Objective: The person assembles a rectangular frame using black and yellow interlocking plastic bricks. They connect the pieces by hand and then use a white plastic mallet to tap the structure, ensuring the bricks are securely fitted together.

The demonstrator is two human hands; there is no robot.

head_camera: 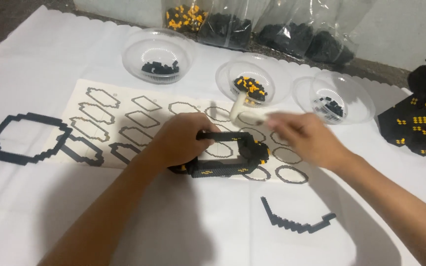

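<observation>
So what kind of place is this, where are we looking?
Probably a home hobby table set up for small-brick building: a white scalloped paper cover, clear plastic bowls of tiny black and yellow bricks, and a printed sheet of ring-shaped outlines. The left hand holds a black brick ring.

clear bags along the top edge, a printed sheet at centre

four clear plastic bags [277, 29] stand in a row at the top centre of the frame, the leftmost bag [186, 17] holding black and yellow pieces, the others black ones. a cream instruction sheet [104, 118] printed with rows of dark ring outlines lies flat across the left and centre, partly covered.
</observation>
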